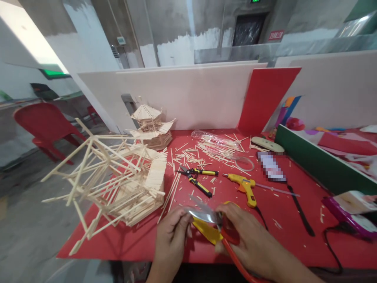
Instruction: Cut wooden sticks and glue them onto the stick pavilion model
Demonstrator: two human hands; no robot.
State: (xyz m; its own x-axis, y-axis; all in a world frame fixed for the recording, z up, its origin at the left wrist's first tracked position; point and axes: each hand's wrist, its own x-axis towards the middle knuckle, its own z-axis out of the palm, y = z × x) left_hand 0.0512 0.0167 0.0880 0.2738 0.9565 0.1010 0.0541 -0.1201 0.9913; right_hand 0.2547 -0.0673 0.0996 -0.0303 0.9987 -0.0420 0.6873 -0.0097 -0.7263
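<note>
My left hand (172,230) is closed near the front edge of the red table (282,232), its fingers pinched at the blade end of a pair of scissors (206,214) with silver blades and yellow and red handles. My right hand (244,236) is closed round the handles. A small thing may be pinched at the blades; I cannot make it out. A large wooden stick model (118,181) lies to the left of my hands.
A smaller stick pagoda (151,125) stands at the back left. Yellow-handled cutters (196,177), a yellow glue gun (246,186) with its black cable, loose sticks, a bag of sticks (218,143), a tape ring (244,164). A green-edged board (318,163) lies to the right.
</note>
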